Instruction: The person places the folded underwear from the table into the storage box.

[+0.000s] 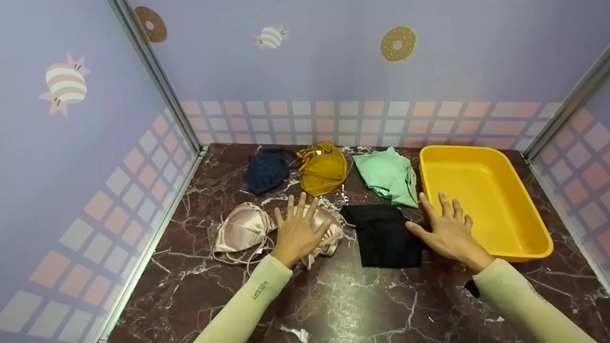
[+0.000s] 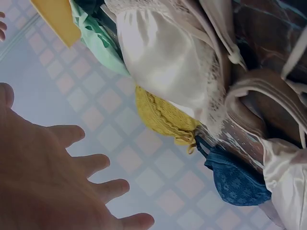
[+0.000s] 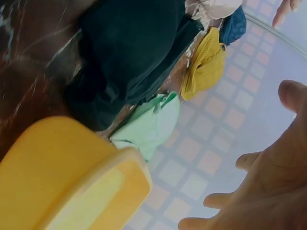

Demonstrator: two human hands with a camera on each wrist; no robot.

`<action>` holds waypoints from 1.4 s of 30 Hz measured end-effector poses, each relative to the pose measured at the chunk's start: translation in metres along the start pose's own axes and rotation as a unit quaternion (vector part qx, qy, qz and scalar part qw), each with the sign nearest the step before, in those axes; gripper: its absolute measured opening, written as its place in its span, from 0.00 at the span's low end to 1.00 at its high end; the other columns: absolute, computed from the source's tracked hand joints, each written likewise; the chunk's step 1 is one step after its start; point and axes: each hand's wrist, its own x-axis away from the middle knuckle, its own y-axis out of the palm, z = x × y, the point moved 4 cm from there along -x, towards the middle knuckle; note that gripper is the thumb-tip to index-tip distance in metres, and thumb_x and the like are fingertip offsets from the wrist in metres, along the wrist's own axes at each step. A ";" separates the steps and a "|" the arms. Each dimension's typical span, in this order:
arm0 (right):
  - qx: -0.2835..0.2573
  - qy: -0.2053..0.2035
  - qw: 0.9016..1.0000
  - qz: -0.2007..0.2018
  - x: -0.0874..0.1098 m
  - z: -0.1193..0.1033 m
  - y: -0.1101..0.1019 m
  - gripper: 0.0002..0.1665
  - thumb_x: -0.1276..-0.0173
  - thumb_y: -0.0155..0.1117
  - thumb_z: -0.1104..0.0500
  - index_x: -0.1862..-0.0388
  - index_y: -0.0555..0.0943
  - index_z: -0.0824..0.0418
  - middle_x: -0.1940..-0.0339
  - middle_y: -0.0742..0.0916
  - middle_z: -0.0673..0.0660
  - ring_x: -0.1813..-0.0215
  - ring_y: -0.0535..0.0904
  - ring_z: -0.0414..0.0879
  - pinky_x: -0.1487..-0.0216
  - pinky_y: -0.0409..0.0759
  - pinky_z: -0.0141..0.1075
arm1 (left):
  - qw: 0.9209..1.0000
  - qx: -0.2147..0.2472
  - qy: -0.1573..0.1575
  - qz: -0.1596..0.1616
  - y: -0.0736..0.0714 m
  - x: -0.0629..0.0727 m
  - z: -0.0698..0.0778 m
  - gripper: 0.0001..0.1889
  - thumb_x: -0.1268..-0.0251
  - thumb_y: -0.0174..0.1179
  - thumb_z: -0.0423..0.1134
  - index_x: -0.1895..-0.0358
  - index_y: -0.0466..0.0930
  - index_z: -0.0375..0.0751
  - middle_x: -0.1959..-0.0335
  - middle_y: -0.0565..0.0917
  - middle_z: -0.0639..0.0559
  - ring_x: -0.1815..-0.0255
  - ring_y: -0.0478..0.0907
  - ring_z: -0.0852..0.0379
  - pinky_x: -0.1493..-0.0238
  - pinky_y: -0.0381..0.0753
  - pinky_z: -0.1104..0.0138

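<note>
My left hand (image 1: 298, 233), fingers spread, hovers over a pale pink satin bra (image 1: 243, 228) and hides its middle. My right hand (image 1: 448, 233) is held with fingers apart between a black folded garment (image 1: 388, 238) and a yellow plastic tub (image 1: 486, 205). Neither hand holds anything; in both wrist views the palms are bare and apart from the cloth. Along the back lie a navy bra (image 1: 267, 171), a mustard yellow bra (image 1: 324, 169) and a mint green garment (image 1: 388, 174), which looks like a folded bra.
The dark red marbled tabletop (image 1: 362, 305) is bounded by a patterned back wall (image 1: 333, 71) and side panels, with a metal strip along the left edge. The tub stands at the right, its near rim raised above the tabletop.
</note>
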 end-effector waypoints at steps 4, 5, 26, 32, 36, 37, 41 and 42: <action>0.004 0.006 1.000 -0.007 -0.002 0.004 -0.001 0.53 0.36 0.44 0.27 0.22 0.43 0.52 0.27 0.45 0.75 0.32 0.36 0.78 0.47 0.37 0.75 | 1.000 0.002 -0.012 -0.001 0.000 0.000 -0.008 0.37 0.33 0.34 0.68 0.25 0.47 0.56 0.24 0.42 0.47 0.26 0.32 0.41 0.36 0.30 0.39; 0.005 0.007 1.000 -0.010 -0.002 0.005 -0.002 0.53 0.36 0.44 0.27 0.22 0.43 0.52 0.27 0.44 0.75 0.32 0.36 0.78 0.47 0.37 0.75 | 1.000 0.003 -0.015 -0.001 0.000 0.000 -0.011 0.37 0.33 0.34 0.68 0.25 0.47 0.56 0.24 0.42 0.47 0.26 0.32 0.41 0.36 0.30 0.39; -0.030 0.075 0.997 0.000 -0.003 0.077 -0.020 0.50 0.34 0.41 0.28 0.23 0.45 0.54 0.28 0.44 0.76 0.34 0.36 0.80 0.53 0.39 0.77 | 0.993 0.058 -0.074 0.076 -0.003 0.003 -0.097 0.32 0.36 0.52 0.52 0.30 0.62 0.45 0.33 0.64 0.39 0.32 0.54 0.38 0.43 0.54 0.38; -0.048 0.091 0.995 0.006 0.001 0.100 -0.032 0.48 0.32 0.40 0.30 0.23 0.45 0.55 0.29 0.41 0.77 0.36 0.37 0.83 0.54 0.42 0.76 | 0.988 0.091 -0.104 0.074 -0.010 0.011 -0.129 0.32 0.36 0.54 0.50 0.31 0.62 0.42 0.38 0.66 0.37 0.38 0.57 0.37 0.46 0.57 0.42; -0.062 0.102 0.993 0.005 0.005 0.116 -0.041 0.48 0.31 0.41 0.31 0.23 0.43 0.56 0.30 0.40 0.78 0.37 0.35 0.84 0.52 0.39 0.77 | 0.984 0.109 -0.119 0.074 -0.013 0.017 -0.152 0.33 0.36 0.55 0.50 0.31 0.62 0.41 0.40 0.66 0.35 0.40 0.59 0.36 0.47 0.57 0.41; -0.065 0.103 0.993 0.007 0.005 0.120 -0.043 0.48 0.31 0.41 0.32 0.23 0.43 0.57 0.30 0.40 0.79 0.37 0.34 0.85 0.52 0.38 0.77 | 0.983 0.116 -0.121 0.073 -0.013 0.019 -0.158 0.34 0.37 0.56 0.51 0.31 0.61 0.40 0.41 0.66 0.35 0.40 0.59 0.36 0.47 0.57 0.40; -0.085 0.114 0.990 0.018 0.009 0.139 -0.052 0.47 0.29 0.43 0.35 0.24 0.44 0.62 0.31 0.40 0.81 0.37 0.33 0.85 0.51 0.38 0.77 | 0.980 0.143 -0.128 0.044 -0.012 0.025 -0.178 0.41 0.40 0.59 0.57 0.29 0.56 0.40 0.38 0.63 0.32 0.39 0.57 0.34 0.45 0.54 0.38; -0.092 0.118 0.989 0.022 0.010 0.144 -0.053 0.47 0.29 0.43 0.36 0.25 0.44 0.63 0.31 0.40 0.81 0.37 0.32 0.85 0.51 0.39 0.77 | 0.980 0.150 -0.129 0.034 -0.011 0.026 -0.182 0.43 0.42 0.60 0.58 0.28 0.55 0.40 0.38 0.62 0.32 0.38 0.56 0.33 0.45 0.54 0.38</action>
